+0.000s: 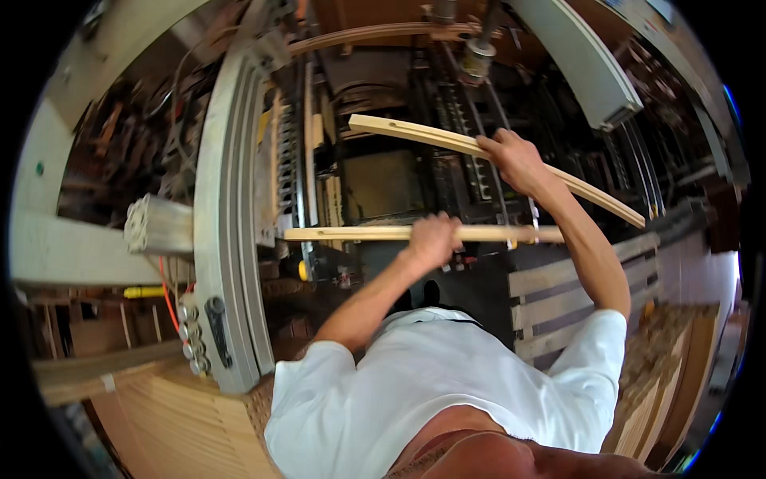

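Observation:
My left hand (435,241) is closed around the middle of a pale wooden strip (359,233), which lies crosswise over the near end of the machine's rails. Farther off and to the right, my right hand (511,160) grips a second wooden strip (431,134). This one slants from upper left to lower right, and a slot shows near its far-left end. The fingertips of both hands are partly hidden behind the strips. Below the strips, the dark machine bed (383,184) has long rails running away from me.
A tall aluminium beam (227,215) rises on the left, with a row of round fittings at its foot. Another metal beam (582,64) hangs at upper right. A slatted pallet (550,279) is at the right. Stacked wood (167,415) stands at lower left, and more boards (670,383) at lower right.

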`<move>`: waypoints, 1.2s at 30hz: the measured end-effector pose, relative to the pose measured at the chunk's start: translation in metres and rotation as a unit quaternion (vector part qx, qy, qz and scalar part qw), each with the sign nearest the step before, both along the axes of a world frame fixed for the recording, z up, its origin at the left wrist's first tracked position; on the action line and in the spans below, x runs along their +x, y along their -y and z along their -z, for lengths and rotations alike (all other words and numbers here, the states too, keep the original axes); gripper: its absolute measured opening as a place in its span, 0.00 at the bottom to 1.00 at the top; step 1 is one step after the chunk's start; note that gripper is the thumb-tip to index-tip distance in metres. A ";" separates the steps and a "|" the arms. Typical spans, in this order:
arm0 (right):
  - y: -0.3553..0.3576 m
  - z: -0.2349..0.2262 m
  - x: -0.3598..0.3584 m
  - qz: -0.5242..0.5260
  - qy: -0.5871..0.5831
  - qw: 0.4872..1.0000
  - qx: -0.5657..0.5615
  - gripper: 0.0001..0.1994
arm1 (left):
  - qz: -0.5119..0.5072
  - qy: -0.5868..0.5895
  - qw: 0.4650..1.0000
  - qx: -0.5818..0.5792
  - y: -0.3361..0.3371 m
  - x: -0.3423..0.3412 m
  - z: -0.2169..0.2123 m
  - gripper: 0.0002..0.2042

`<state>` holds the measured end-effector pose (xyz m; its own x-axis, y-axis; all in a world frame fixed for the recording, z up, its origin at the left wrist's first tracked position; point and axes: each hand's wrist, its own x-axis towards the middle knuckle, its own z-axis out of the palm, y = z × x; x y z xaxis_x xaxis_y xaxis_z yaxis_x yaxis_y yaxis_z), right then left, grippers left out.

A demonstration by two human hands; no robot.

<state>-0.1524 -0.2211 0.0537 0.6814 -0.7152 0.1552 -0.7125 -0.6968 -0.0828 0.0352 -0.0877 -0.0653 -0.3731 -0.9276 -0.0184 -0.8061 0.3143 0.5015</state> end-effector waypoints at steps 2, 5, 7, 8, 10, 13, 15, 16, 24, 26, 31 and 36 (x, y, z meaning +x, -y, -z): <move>0.048 0.033 0.047 -0.053 0.005 0.999 0.000 0.22 | 0.010 -0.014 0.999 0.036 -0.034 -0.004 -0.005 0.14; 0.097 0.063 0.115 -0.096 0.006 0.995 0.004 0.21 | -0.005 -0.028 0.998 0.051 -0.072 -0.012 -0.016 0.16; 0.120 0.084 0.149 -0.109 0.023 0.994 0.000 0.21 | -0.023 -0.016 0.997 0.073 -0.086 -0.016 -0.027 0.16; 0.130 0.092 0.162 -0.113 0.030 0.993 -0.002 0.20 | -0.037 -0.014 0.996 0.078 -0.091 -0.018 -0.029 0.15; 0.149 0.114 0.183 -0.109 0.037 0.993 -0.011 0.20 | -0.082 -0.015 0.993 0.085 -0.101 -0.023 -0.035 0.16; 0.179 0.133 0.194 -0.091 0.031 0.993 -0.061 0.18 | -0.131 -0.015 0.987 0.086 -0.111 -0.031 -0.039 0.16; 0.200 0.135 0.193 -0.064 0.062 0.994 -0.068 0.15 | -0.154 -0.025 0.983 0.098 -0.114 -0.039 -0.039 0.16; 0.211 0.137 0.193 -0.043 0.057 0.995 -0.071 0.14 | -0.166 -0.030 0.980 0.102 -0.116 -0.042 -0.040 0.16; 0.235 0.144 0.201 -0.058 0.095 0.989 -0.093 0.11 | -0.187 -0.023 0.977 0.104 -0.114 -0.053 -0.036 0.15; 0.230 0.144 0.216 -0.058 0.097 0.988 -0.102 0.10 | -0.183 -0.023 0.978 0.099 -0.111 -0.057 -0.036 0.15; 0.227 0.141 0.227 -0.061 0.109 0.988 -0.093 0.11 | -0.182 -0.010 0.979 0.091 -0.107 -0.060 -0.041 0.14; 0.229 0.143 0.228 -0.052 0.092 0.991 -0.083 0.11 | -0.179 -0.015 0.980 0.084 -0.110 -0.064 -0.043 0.13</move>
<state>0.0755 -0.4504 -0.0891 0.6996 -0.5969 0.3928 -0.6198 -0.7805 -0.0820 -0.0291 0.0226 -0.0221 -0.0260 -0.9840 -0.1761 -0.8332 -0.0760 0.5478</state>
